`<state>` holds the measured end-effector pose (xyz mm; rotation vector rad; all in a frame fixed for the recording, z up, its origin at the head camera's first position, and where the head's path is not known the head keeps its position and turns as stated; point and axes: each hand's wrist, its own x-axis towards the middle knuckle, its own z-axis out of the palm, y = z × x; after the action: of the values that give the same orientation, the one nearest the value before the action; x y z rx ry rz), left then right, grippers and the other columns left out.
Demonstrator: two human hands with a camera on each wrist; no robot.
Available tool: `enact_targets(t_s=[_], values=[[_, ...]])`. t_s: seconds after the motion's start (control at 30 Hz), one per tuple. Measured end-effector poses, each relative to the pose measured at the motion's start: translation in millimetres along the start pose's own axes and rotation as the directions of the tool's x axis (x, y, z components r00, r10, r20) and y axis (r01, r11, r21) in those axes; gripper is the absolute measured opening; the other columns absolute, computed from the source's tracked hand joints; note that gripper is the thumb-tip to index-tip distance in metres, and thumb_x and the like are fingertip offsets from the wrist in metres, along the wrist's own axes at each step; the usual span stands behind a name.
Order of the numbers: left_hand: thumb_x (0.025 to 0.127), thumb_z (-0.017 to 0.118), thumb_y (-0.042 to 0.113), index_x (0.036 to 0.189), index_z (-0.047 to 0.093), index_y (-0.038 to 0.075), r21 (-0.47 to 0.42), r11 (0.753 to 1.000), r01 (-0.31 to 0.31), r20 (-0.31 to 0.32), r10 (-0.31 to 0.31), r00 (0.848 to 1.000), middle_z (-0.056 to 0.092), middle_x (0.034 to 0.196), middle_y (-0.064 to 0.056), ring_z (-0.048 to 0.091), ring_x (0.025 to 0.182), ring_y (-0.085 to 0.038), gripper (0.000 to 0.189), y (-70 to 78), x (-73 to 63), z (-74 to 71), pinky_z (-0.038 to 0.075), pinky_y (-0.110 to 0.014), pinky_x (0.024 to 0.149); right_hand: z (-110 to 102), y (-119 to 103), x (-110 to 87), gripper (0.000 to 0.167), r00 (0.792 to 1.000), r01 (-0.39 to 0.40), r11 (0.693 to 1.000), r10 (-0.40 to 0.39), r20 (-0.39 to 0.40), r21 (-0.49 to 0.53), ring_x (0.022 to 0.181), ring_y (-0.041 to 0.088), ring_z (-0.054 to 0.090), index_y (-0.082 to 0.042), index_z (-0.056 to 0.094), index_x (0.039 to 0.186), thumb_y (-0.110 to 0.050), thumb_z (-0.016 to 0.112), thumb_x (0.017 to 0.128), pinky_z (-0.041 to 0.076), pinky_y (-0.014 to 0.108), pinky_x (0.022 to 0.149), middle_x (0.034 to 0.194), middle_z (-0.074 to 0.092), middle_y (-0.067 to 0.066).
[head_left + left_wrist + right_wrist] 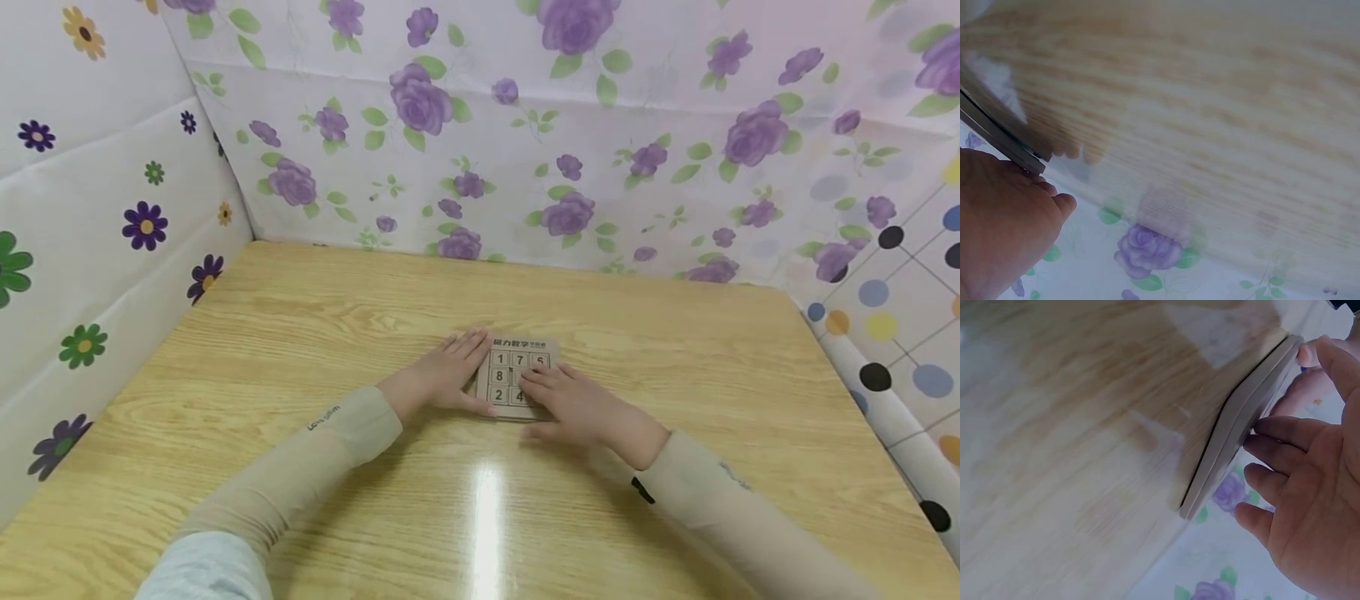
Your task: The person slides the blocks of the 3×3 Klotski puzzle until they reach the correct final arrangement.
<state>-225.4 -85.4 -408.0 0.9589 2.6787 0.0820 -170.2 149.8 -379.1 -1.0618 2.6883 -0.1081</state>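
Note:
A flat, square sliding number puzzle lies on the table, printed lettering along its far edge. Tiles 1, 7, 8, 2 and 4 show; fingers cover part of the lower right. My left hand holds the puzzle's left side, fingers along that edge and thumb at the near left corner. Over the right part reaches my right hand, its extended fingertips on the tiles and its thumb off the near edge. In the right wrist view, the fingers meet the puzzle's face, and its side shows as a thin slab.
The wood-grain table reflects a bright streak of light near the front. A flowered cloth hangs behind it, another flowered cloth at the left, and a dotted cloth at the right.

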Motion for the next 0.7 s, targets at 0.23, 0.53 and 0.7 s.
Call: enact_targets(t_s=[0.23, 0.53, 0.7], values=[[0.078, 0.050, 0.077, 0.152, -0.001, 0.004, -0.010, 1.000, -0.001, 0.001, 0.001, 1.000, -0.006, 0.159, -0.014, -0.005, 0.147, -0.027, 0.116, -1.6, -0.1, -0.6, 0.000, -0.042, 0.121, 2, 10, -8.5, 0.073, 1.000, -0.031, 0.999, 0.031, 0.005, 0.012, 0.143, 0.033, 0.024, -0.001, 0.036, 0.145, -0.049, 0.053, 0.093, 0.016, 0.054, 0.118, 0.153, 0.032, 0.013], [0.078, 0.052, 0.076, 0.152, -0.001, 0.004, -0.023, 1.000, -0.003, 0.000, 0.003, 1.000, -0.006, 0.159, -0.013, -0.005, 0.147, -0.027, 0.116, -0.7, -2.0, -2.0, 0.000, -0.041, 0.121, 1, 14, -15.7, 0.073, 1.000, -0.023, 1.000, 0.022, -0.014, -0.001, 0.142, 0.033, 0.026, 0.000, 0.038, 0.144, -0.049, 0.054, 0.092, 0.017, 0.055, 0.117, 0.152, 0.034, 0.014], [0.078, 0.052, 0.075, 0.152, -0.001, 0.004, -0.026, 1.000, -0.008, 0.001, 0.008, 1.000, -0.005, 0.159, -0.014, -0.004, 0.147, -0.028, 0.116, 1.5, -2.6, -2.8, 0.000, -0.041, 0.121, 1, 14, -18.0, 0.073, 1.000, -0.023, 1.000, 0.023, -0.020, -0.002, 0.142, 0.033, 0.027, 0.000, 0.039, 0.143, -0.049, 0.055, 0.092, 0.018, 0.056, 0.117, 0.152, 0.035, 0.014]])
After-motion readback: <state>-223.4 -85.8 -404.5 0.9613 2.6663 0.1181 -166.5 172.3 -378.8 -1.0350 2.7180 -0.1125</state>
